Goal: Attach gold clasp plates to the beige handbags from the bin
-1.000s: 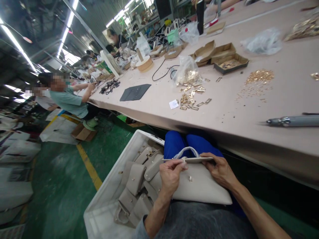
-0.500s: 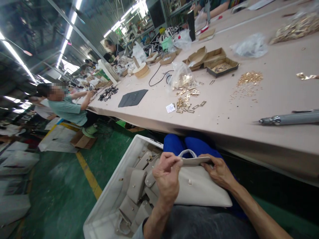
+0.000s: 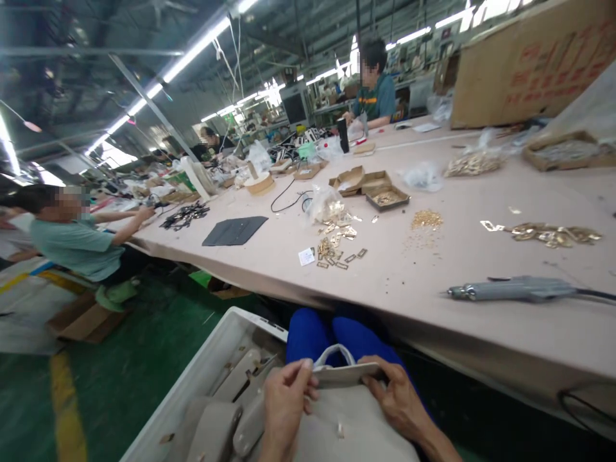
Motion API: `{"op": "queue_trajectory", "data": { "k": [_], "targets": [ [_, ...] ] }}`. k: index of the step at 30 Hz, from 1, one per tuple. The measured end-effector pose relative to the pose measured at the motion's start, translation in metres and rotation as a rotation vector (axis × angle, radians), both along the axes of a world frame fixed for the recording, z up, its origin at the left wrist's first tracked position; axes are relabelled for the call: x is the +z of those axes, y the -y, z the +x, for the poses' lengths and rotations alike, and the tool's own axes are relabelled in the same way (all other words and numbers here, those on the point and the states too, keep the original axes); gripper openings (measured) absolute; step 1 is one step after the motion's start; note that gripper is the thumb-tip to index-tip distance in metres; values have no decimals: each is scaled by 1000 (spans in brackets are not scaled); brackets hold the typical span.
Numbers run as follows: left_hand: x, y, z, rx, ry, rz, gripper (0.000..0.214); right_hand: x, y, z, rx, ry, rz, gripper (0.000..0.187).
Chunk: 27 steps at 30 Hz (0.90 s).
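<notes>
A beige handbag [image 3: 356, 417] lies on my lap, its flap raised along the top and a light wrapped handle [image 3: 337, 351] standing behind it. A small metal fitting [image 3: 341, 430] shows on its front. My right hand [image 3: 397, 398] grips the flap's right end, thumb in front. My left hand [image 3: 287, 401] is closed at the flap's left end, fingertips pinched together on its edge. Beside my left arm, a white bin [image 3: 192, 378] holds several similar beige bags [image 3: 212, 430].
On the table [image 3: 298, 289] lie a grey electric screwdriver [image 3: 520, 290], loose gold metal frames [image 3: 332, 250], small gold pieces [image 3: 427, 219], a dark flat sheet [image 3: 235, 231] and open cardboard boxes [image 3: 387, 197]. Co-workers sit at the left [image 3: 77, 237] and across the table [image 3: 378, 96].
My view has swung right and up, bringing a large carton and another co-worker into sight. My left hand has come down closer to the flap's edge; my right hand keeps its grip.
</notes>
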State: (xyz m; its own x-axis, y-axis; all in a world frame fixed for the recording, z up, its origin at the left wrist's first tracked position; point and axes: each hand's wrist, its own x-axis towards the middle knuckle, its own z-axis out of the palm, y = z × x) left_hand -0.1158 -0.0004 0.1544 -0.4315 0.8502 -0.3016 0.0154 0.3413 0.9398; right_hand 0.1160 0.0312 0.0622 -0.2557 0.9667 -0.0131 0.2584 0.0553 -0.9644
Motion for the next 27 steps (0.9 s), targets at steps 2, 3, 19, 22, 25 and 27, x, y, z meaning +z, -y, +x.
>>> {"op": "queue_trajectory", "data": {
  "k": [2,3,19,22,25,27],
  "targets": [
    [-13,0,2,25,244,-37,59,-4,0,-2,-19,16,-13,36],
    [-18,1,4,69,334,-46,60,-6,0,-2,-38,26,-15,37],
    [-36,2,16,94,394,40,56,101,-39,50,247,454,115,48],
    [-48,5,22,81,363,109,53,143,-92,53,133,348,237,37],
    [-55,2,26,110,320,188,47,152,-164,45,-17,420,404,30],
    [-57,-1,25,134,296,227,46,149,-209,34,-79,561,475,31]
  ]
}}
